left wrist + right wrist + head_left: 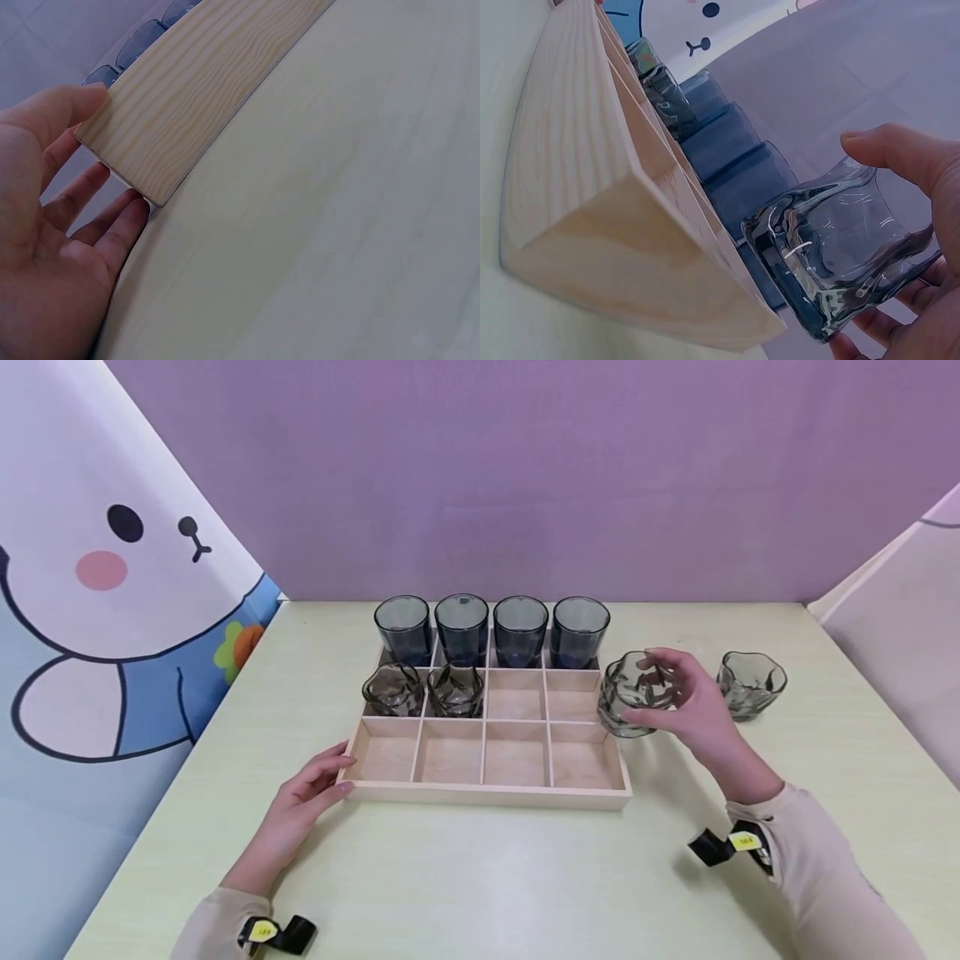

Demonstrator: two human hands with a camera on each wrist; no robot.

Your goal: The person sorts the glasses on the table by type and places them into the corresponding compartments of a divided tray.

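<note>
My right hand (697, 702) grips a grey wavy glass (633, 697) by its side, thumb and fingers around it. The glass is held at the right end of a divided wooden tray (487, 795); in the right wrist view the glass (840, 247) is raised beside the tray's end wall. My left hand (303, 797) holds the tray's front left corner, with the thumb at the front and the fingers along the left side. Blue tumblers (461, 631) fill the tray's back row. Two dark wavy glasses (456, 693) stand in the left compartments of its middle row.
Another wavy glass (750, 685) stands on the pale table (480, 877) to the right of my right hand. Behind the table rises a purple backdrop (510, 477), with a cartoon-printed cloth (67, 693) on the left.
</note>
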